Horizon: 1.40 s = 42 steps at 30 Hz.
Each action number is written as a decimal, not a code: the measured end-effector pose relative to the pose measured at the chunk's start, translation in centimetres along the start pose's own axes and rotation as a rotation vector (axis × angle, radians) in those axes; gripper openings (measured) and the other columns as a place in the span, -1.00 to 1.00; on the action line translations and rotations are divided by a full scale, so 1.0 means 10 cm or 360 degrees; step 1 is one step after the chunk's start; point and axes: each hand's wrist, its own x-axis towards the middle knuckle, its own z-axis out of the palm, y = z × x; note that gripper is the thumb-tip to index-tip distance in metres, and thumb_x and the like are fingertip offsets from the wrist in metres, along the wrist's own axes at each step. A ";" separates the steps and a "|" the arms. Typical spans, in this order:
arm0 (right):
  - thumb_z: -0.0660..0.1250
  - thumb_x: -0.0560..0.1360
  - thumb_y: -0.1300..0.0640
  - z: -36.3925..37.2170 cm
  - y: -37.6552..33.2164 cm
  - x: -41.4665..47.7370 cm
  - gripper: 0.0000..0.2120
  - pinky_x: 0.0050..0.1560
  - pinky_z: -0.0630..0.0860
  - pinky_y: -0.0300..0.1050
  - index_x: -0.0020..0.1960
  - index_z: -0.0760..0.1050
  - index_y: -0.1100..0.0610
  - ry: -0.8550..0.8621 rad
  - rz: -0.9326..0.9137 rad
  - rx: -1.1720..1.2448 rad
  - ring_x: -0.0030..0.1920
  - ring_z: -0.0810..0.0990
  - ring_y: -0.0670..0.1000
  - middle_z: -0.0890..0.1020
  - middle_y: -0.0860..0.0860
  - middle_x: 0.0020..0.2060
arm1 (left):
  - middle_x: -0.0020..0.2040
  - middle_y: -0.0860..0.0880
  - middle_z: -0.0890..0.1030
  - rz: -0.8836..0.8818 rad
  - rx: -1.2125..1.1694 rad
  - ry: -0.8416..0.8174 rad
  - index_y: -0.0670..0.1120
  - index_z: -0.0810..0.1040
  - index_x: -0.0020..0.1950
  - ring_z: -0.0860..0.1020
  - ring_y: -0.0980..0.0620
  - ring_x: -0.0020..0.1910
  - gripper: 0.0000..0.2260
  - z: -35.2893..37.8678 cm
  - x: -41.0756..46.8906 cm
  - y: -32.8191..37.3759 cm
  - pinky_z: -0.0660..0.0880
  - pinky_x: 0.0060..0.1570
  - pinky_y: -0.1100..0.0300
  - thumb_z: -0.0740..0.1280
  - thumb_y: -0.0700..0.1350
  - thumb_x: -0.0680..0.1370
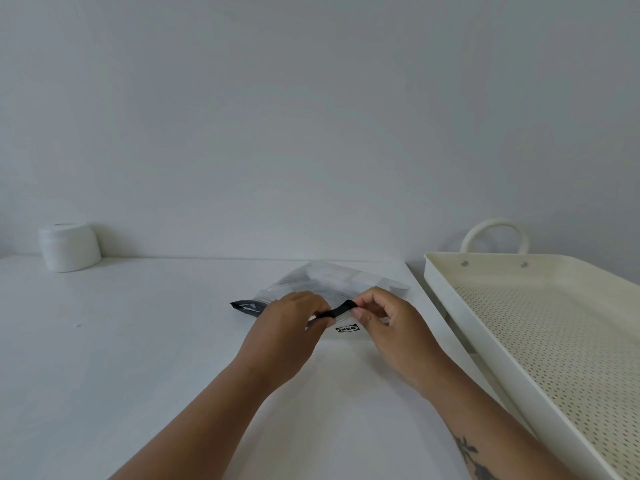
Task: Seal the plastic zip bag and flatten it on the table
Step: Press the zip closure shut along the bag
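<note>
A clear plastic zip bag (332, 282) with a black zip strip (338, 311) along its near edge lies on the white table (138, 341). The strip's left end (246, 306) sticks out past my left hand. My left hand (287, 327) pinches the strip from the left, and my right hand (388, 320) pinches it from the right. Between them the strip arches slightly above the table. A small black logo (347, 329) shows on the bag below the strip. Whether the zip is closed cannot be told.
A cream perforated tray (540, 327) with a loop handle (493, 233) stands to the right, past the table's right edge. A white round container (69, 247) sits at the back left against the wall.
</note>
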 end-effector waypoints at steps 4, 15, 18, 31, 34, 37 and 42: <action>0.37 0.52 0.09 0.03 -0.01 -0.02 -0.87 -0.16 0.42 -0.42 -0.06 0.53 -0.15 -0.0122 -0.0041 -0.0138 -0.17 0.54 -0.20 0.61 -0.18 -0.17 | -0.15 0.08 0.58 0.0008 0.0115 0.0009 -0.04 0.55 -0.08 0.50 0.04 -0.16 -0.90 0.00 0.00 0.02 0.35 -0.18 0.15 0.28 -0.06 0.58; 0.38 0.50 0.23 -0.03 0.01 0.00 -0.90 -0.20 0.36 -0.43 -0.16 0.57 0.07 0.0035 -0.0118 -0.0258 -0.16 0.52 -0.13 0.58 -0.07 -0.23 | -0.13 0.14 0.59 -0.0008 0.0086 -0.0045 0.04 0.59 -0.08 0.47 0.11 -0.06 -0.94 -0.05 -0.01 0.05 0.44 -0.06 0.12 0.33 -0.03 0.54; 0.37 0.51 0.20 -0.03 0.00 -0.02 -0.93 -0.13 0.39 -0.33 -0.13 0.55 0.06 -0.0002 -0.0074 -0.0244 -0.13 0.53 -0.09 0.57 -0.08 -0.20 | -0.18 0.16 0.52 0.0022 0.0169 -0.0021 0.04 0.57 -0.08 0.43 0.12 -0.12 -0.93 -0.02 -0.01 0.06 0.32 -0.14 0.18 0.30 -0.03 0.55; 0.36 0.51 0.19 -0.02 -0.06 -0.02 -0.90 -0.07 0.52 -0.05 -0.14 0.55 0.01 0.0057 -0.0163 -0.0620 -0.08 0.53 -0.07 0.58 -0.12 -0.18 | -0.07 0.14 0.60 0.0015 0.0235 -0.0054 0.07 0.58 -0.03 0.46 0.14 0.00 -0.93 -0.05 -0.01 0.05 0.41 -0.04 0.18 0.31 -0.01 0.54; 0.35 0.52 0.16 -0.04 -0.06 -0.03 -0.94 -0.05 0.51 -0.03 -0.11 0.53 0.02 0.0010 -0.0158 -0.0674 -0.05 0.51 -0.06 0.58 -0.12 -0.16 | -0.09 0.12 0.61 0.0021 0.0280 -0.0071 0.05 0.59 -0.05 0.47 0.12 -0.03 -0.90 -0.04 -0.01 0.05 0.41 -0.04 0.18 0.28 -0.03 0.56; 0.30 0.53 0.11 -0.03 -0.09 -0.04 -0.99 -0.04 0.46 -0.07 -0.06 0.49 0.03 -0.0046 -0.0259 -0.0935 -0.01 0.48 -0.02 0.55 -0.12 -0.11 | -0.11 0.10 0.60 0.0056 0.0363 -0.0043 0.03 0.57 -0.06 0.49 0.08 -0.08 -0.89 0.00 -0.01 0.06 0.39 -0.03 0.18 0.25 -0.05 0.57; 0.30 0.53 0.05 0.05 -0.16 -0.04 -0.92 -0.06 0.25 -0.16 0.01 0.52 -0.03 -0.0014 -0.0449 -0.1296 -0.01 0.44 0.01 0.55 -0.11 -0.10 | -0.11 0.09 0.60 0.0085 0.0399 -0.0005 0.02 0.59 -0.04 0.48 0.07 -0.08 -0.86 0.01 0.00 0.12 0.40 -0.10 0.17 0.23 -0.06 0.58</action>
